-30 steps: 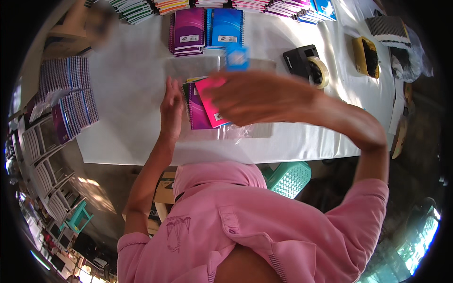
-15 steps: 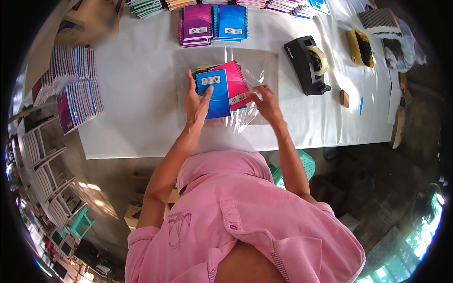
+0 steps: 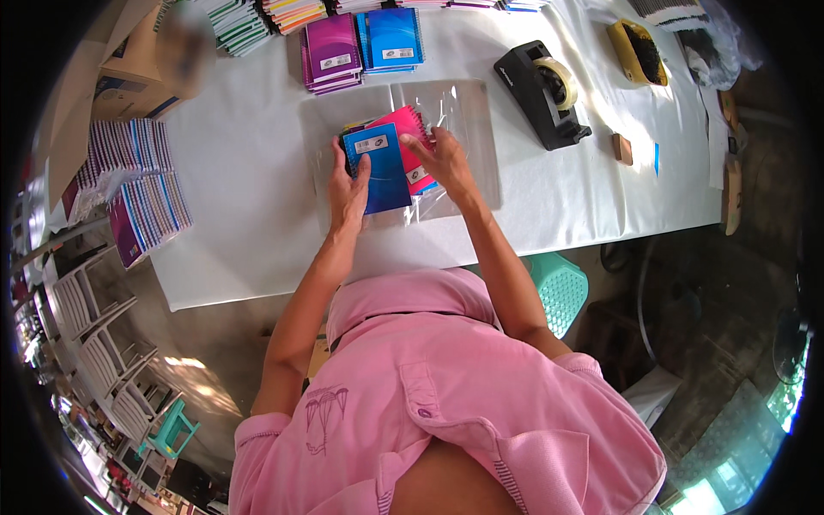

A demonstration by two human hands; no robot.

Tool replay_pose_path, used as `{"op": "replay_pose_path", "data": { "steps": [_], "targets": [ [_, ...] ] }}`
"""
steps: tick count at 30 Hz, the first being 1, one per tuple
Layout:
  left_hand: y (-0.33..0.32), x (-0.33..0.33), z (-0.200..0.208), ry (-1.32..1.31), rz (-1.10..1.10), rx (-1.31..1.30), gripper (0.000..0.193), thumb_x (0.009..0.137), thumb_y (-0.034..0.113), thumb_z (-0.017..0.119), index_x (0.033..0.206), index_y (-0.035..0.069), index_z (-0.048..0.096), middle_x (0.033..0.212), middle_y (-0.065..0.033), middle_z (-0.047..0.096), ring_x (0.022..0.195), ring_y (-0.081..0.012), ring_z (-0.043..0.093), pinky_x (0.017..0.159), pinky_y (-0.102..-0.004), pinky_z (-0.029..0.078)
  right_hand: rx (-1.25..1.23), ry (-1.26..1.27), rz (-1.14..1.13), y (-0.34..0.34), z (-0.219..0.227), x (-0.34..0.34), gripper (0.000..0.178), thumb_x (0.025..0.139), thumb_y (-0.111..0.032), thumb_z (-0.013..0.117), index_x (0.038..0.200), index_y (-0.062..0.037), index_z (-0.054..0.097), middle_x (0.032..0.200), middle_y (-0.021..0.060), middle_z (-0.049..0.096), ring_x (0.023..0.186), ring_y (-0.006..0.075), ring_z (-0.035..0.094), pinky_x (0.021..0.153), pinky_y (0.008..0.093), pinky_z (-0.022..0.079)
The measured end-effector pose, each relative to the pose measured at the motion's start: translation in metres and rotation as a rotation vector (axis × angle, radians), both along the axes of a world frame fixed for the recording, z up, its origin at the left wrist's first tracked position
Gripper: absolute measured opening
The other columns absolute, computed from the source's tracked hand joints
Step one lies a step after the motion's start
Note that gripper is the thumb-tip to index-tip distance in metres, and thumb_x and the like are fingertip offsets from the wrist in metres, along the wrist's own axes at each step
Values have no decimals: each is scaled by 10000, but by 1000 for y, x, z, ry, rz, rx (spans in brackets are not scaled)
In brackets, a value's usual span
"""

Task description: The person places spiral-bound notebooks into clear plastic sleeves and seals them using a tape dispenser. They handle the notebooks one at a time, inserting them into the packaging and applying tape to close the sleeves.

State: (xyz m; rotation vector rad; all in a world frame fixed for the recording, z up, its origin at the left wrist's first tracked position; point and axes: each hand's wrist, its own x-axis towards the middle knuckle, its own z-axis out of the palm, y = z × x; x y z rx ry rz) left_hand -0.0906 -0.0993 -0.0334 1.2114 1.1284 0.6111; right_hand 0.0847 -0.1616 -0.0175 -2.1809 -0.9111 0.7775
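A small fanned stack of spiral notebooks is between my hands, above clear plastic sheets (image 3: 472, 120) on the table. On top lies a blue notebook (image 3: 386, 176) with a white label; a pink notebook (image 3: 410, 129) sticks out from under it to the right, and edges of others peek out behind. My left hand (image 3: 348, 197) grips the blue notebook's left side, thumb on its cover. With its thumb over the cover, my right hand (image 3: 446, 167) holds the pink notebook's right edge. The fingers beneath the stack are hidden.
Purple notebooks (image 3: 333, 47) and blue notebooks (image 3: 393, 39) stand stacked beyond my hands. A black tape dispenser (image 3: 536, 94), a yellow container (image 3: 635, 51) and a small brown block (image 3: 622, 149) are to the right. At left are bundled notebooks (image 3: 153, 210) and a cardboard box (image 3: 137, 73).
My right hand has let go of the clear plastic and moved left onto the pink notebook. The plastic now lies flatter. My left hand keeps its hold; the view has shifted slightly.
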Motion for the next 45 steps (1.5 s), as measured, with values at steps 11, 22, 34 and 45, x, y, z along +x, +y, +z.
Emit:
{"op": "replay_pose_path", "data": {
  "steps": [11,22,34,45],
  "targets": [
    [-11,-2,8,-288,17,-46,791,918,184,657,1520,50,162,1352,-107,480,1194,-164,481,1009,-286,393,-35,321,145,12,10,12,872,687,-579,797,1181,80,510,984,208,651,895,254,677,758,363,563],
    [2,-30,-9,-610,-11,-234,954,756,-2,750,1518,77,182,1396,-96,449,1234,-198,482,1049,-339,398,182,536,208,5,36,-16,783,662,-210,870,1257,22,418,1140,147,584,1054,222,599,898,357,513],
    [-1,-12,9,-456,-310,161,1223,574,177,908,1537,123,157,1525,-95,296,1372,-211,325,1151,-370,224,534,524,352,-27,-13,-23,1047,518,-198,939,1380,-77,357,1316,111,503,1249,261,476,1067,388,378],
    [-5,-11,12,-394,-228,159,1077,627,182,903,1500,91,280,1396,-112,487,1264,-199,475,1061,-309,381,573,295,444,-25,-24,-12,1002,517,-205,946,1314,-69,354,1239,125,476,1161,290,491,983,412,416]
  ]
}}
